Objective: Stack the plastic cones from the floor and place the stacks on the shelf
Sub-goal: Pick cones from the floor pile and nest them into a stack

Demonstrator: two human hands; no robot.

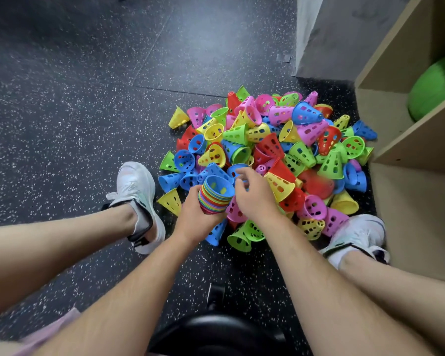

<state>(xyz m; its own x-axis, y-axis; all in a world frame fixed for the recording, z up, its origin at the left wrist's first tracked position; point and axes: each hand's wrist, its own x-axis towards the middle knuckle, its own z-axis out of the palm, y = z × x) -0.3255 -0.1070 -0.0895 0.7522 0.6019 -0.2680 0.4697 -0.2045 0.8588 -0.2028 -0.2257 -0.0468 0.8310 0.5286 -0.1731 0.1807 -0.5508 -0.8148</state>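
A big pile of loose plastic cones in blue, yellow, green, pink and red lies on the dark speckled floor. My left hand grips a stack of nested cones, mouth upward, with a blue cone on top. My right hand hovers just right of the stack over the pile, its fingers curled near a blue cone; whether they hold it is hidden. The wooden shelf stands at the right, beside the pile.
My two feet in white shoes flank the pile. A green ball sits in a shelf compartment. A grey wall corner rises behind the pile. A black stool seat is below me.
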